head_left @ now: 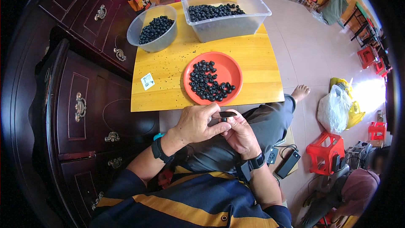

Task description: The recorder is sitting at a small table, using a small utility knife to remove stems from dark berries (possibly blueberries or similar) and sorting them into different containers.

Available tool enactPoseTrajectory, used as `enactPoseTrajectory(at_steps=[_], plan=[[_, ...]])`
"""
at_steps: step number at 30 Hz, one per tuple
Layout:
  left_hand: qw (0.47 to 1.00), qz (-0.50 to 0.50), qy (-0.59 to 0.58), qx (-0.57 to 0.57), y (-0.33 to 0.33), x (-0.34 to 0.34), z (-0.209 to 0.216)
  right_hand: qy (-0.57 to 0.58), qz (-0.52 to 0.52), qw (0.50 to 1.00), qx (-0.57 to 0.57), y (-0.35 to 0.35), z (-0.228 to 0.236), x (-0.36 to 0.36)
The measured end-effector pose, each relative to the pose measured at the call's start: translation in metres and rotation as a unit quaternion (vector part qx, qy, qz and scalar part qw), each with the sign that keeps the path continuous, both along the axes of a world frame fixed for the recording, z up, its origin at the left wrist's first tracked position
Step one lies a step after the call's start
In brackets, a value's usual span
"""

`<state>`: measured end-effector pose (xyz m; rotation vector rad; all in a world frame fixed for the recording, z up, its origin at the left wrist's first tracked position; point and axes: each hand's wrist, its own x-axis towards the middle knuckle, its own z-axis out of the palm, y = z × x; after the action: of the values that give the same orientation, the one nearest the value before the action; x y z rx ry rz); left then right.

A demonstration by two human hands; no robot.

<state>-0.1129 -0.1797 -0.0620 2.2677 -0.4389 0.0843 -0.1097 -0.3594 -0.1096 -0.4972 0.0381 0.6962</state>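
Observation:
My left hand (197, 122) and my right hand (241, 136) meet just off the near edge of the yellow table, both with fingers closed. A dark, narrow, blade-like tool (228, 114) sticks out of my left fingers and lies across my right fingertips. Something small and dark is pinched below it in my right hand, mostly hidden by the fingers. Directly beyond them an orange-red plate (231, 68) bears many small black round pieces (204, 82), some with a hole showing, heaped along its left and near sides.
On the table (162, 85), a round clear tub (159, 44) and a larger rectangular clear bin (223, 29) hold more black pieces. Dark specks and a white label (147, 81) lie there too. Dark drawers (84, 114) flank the left. Red stools (325, 152) and another person (358, 192) are at right.

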Motion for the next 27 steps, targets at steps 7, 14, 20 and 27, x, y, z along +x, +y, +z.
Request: enactPoseTrajectory(at_steps=[7, 14, 20, 27], plan=[[1.0, -0.01, -0.006, 0.003, -0.003, 0.001, 0.002, -0.01, -0.003, 0.999, 0.034, -0.002, -0.008, 0.0], [0.999, -0.021, -0.024, 0.01, 0.0, 0.0, -0.003, 0.01, -0.015, 1.0, 0.002, -0.001, -0.01, -0.001], [0.997, 0.006, 0.052, -0.058, -0.003, 0.001, 0.016, 0.012, -0.017, 1.0, -0.012, 0.002, -0.002, 0.001], [0.994, -0.04, 0.065, -0.074, 0.006, 0.007, 0.01, 0.011, 0.009, 0.999, -0.029, 0.002, 0.001, 0.001]])
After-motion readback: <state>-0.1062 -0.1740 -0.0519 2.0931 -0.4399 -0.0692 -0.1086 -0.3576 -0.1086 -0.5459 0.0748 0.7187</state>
